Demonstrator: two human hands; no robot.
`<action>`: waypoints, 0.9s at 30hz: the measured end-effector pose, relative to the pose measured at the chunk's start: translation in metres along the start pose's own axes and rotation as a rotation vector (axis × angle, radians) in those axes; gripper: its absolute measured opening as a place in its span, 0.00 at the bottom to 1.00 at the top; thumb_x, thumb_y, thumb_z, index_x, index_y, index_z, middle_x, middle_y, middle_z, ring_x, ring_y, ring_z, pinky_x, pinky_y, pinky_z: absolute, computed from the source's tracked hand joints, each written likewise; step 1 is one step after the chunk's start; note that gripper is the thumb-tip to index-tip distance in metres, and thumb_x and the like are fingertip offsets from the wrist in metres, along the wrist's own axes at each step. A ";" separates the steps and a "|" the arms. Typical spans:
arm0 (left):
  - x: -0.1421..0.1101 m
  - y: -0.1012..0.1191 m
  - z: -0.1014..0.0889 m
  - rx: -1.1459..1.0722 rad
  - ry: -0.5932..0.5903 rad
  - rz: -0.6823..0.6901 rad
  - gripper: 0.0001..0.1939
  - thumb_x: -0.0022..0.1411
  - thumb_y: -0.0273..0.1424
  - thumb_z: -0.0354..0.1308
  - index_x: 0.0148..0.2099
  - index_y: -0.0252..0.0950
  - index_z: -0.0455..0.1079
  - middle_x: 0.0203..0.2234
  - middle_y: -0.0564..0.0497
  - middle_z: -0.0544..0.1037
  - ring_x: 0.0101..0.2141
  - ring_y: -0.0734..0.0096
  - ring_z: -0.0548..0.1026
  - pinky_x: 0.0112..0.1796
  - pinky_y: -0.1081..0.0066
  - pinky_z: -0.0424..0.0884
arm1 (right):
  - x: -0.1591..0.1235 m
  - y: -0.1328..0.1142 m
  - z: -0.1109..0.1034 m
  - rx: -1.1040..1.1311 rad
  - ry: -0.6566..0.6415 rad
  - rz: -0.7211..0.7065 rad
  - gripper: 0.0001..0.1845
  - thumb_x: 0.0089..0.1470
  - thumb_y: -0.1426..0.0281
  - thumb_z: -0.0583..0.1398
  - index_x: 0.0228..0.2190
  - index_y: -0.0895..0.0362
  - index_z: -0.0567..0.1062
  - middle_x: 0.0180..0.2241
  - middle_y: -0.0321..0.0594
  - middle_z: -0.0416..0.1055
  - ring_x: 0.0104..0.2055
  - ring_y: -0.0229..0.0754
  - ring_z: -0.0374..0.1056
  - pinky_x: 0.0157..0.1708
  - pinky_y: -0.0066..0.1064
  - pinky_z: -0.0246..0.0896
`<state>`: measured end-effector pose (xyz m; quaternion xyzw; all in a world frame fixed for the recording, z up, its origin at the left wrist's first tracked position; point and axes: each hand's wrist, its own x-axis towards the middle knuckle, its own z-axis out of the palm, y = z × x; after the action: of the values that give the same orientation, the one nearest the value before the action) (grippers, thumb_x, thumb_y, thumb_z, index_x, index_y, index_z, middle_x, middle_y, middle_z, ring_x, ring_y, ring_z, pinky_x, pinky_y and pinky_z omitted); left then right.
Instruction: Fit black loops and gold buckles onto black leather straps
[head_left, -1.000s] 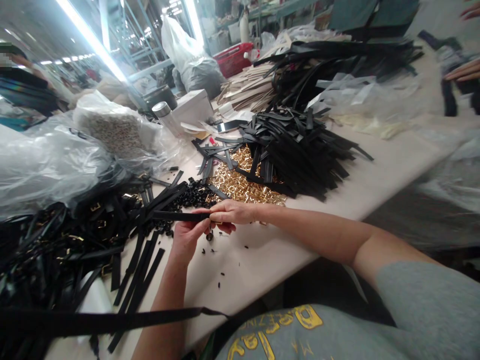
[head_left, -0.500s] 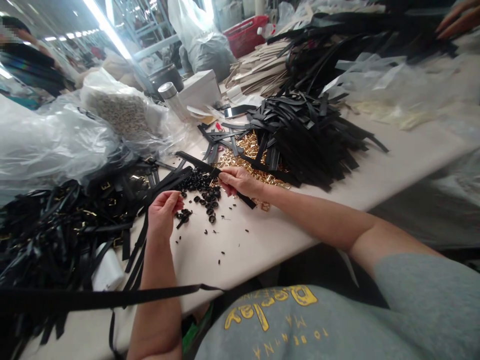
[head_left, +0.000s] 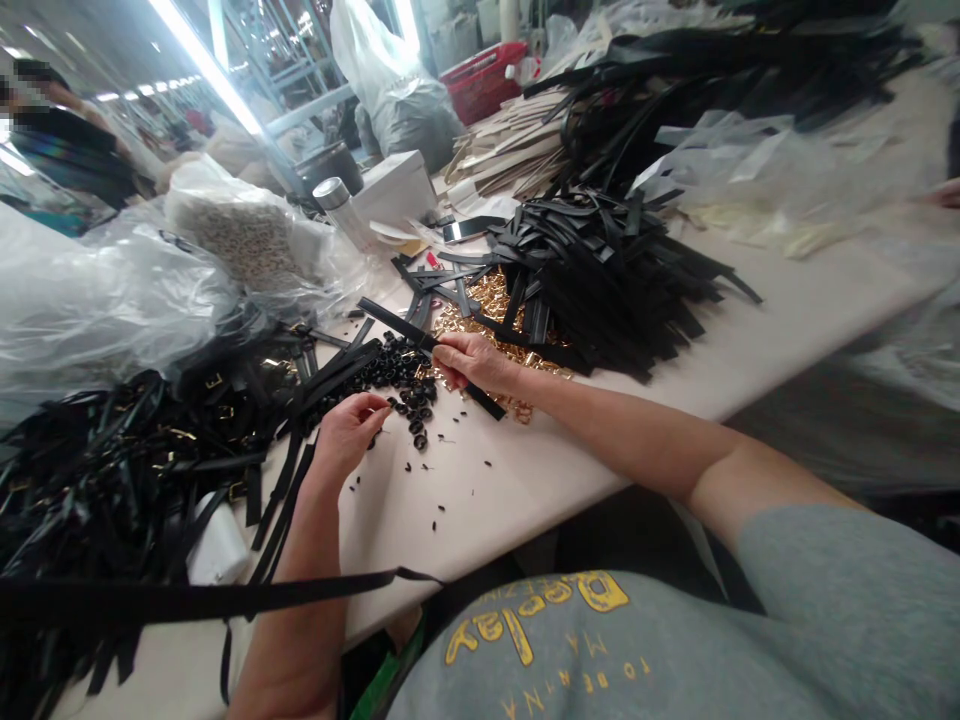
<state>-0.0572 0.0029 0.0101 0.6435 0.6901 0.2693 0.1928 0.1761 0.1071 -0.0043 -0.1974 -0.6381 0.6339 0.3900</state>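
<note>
My right hand (head_left: 471, 362) is closed round a black strap (head_left: 397, 325) that slants from upper left to lower right across my fingers. It hovers at the edge of a heap of gold metal buckles (head_left: 491, 300). My left hand (head_left: 346, 432) reaches with curled fingertips into a pile of small black loops (head_left: 401, 375) on the white table (head_left: 750, 340). Whether a loop is pinched between its fingers I cannot make out. Loose black bits lie scattered in front of both hands.
A big stack of cut black straps (head_left: 600, 280) lies right of the buckles. Finished straps with gold hardware (head_left: 135, 450) pile up at left under clear plastic bags (head_left: 90, 300). A steel flask (head_left: 337, 205), a white box (head_left: 394, 185) and tan strips (head_left: 510, 150) stand behind.
My left hand let go of the strap, dropped away to the left, then reached into the black loops. My right hand carried the strap up toward the gold buckles.
</note>
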 end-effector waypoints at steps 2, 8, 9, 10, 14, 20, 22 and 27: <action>0.002 0.004 0.003 0.088 -0.039 0.053 0.09 0.57 0.37 0.58 0.33 0.38 0.75 0.26 0.52 0.74 0.24 0.72 0.69 0.29 0.72 0.63 | 0.000 0.000 0.000 -0.009 0.001 -0.011 0.14 0.63 0.64 0.54 0.27 0.60 0.66 0.15 0.28 0.64 0.14 0.27 0.57 0.14 0.18 0.52; 0.007 0.008 0.014 0.353 -0.072 0.133 0.05 0.57 0.28 0.57 0.32 0.39 0.74 0.30 0.51 0.73 0.28 0.70 0.72 0.34 0.70 0.65 | -0.003 0.002 0.002 -0.027 -0.007 -0.001 0.15 0.60 0.61 0.54 0.27 0.59 0.65 0.15 0.29 0.64 0.14 0.29 0.57 0.14 0.19 0.52; 0.008 0.008 0.015 0.367 -0.064 0.129 0.05 0.58 0.29 0.57 0.32 0.39 0.74 0.30 0.51 0.73 0.28 0.70 0.72 0.34 0.70 0.65 | -0.003 0.003 0.002 -0.029 -0.013 0.004 0.16 0.60 0.60 0.54 0.27 0.59 0.65 0.15 0.29 0.64 0.14 0.29 0.57 0.14 0.20 0.52; 0.009 0.008 0.017 0.373 -0.054 0.128 0.05 0.59 0.29 0.56 0.32 0.39 0.74 0.30 0.51 0.73 0.28 0.69 0.72 0.35 0.69 0.65 | -0.003 0.003 0.003 -0.031 -0.022 0.010 0.16 0.59 0.59 0.54 0.27 0.58 0.65 0.14 0.29 0.63 0.14 0.30 0.56 0.14 0.20 0.52; 0.009 0.009 0.024 0.294 0.045 0.153 0.06 0.58 0.30 0.57 0.29 0.38 0.72 0.30 0.50 0.73 0.30 0.66 0.71 0.37 0.66 0.66 | -0.006 0.003 0.007 -0.042 -0.049 0.052 0.16 0.58 0.59 0.54 0.28 0.58 0.66 0.14 0.28 0.63 0.13 0.31 0.56 0.14 0.21 0.52; -0.007 0.032 0.043 -0.560 0.118 -0.079 0.12 0.55 0.40 0.62 0.31 0.36 0.70 0.24 0.52 0.73 0.25 0.71 0.71 0.30 0.71 0.68 | -0.017 -0.004 0.019 -0.220 -0.160 0.039 0.15 0.60 0.62 0.53 0.27 0.58 0.66 0.16 0.29 0.63 0.15 0.31 0.58 0.16 0.22 0.53; -0.010 0.042 0.048 -0.867 0.143 -0.190 0.15 0.51 0.42 0.65 0.30 0.35 0.69 0.23 0.53 0.74 0.23 0.74 0.71 0.27 0.74 0.68 | -0.018 -0.004 0.021 -0.288 -0.179 0.022 0.16 0.61 0.62 0.53 0.25 0.58 0.65 0.16 0.30 0.63 0.16 0.31 0.59 0.17 0.21 0.53; -0.002 0.055 0.051 -1.169 0.285 -0.329 0.22 0.38 0.41 0.72 0.29 0.33 0.68 0.22 0.52 0.75 0.21 0.78 0.72 0.25 0.78 0.70 | -0.015 0.003 0.020 -0.288 -0.185 0.024 0.14 0.62 0.65 0.52 0.27 0.58 0.65 0.15 0.28 0.62 0.15 0.30 0.58 0.18 0.21 0.52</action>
<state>0.0174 0.0085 0.0041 0.2746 0.5374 0.6526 0.4581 0.1697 0.0826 -0.0087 -0.1994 -0.7531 0.5560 0.2897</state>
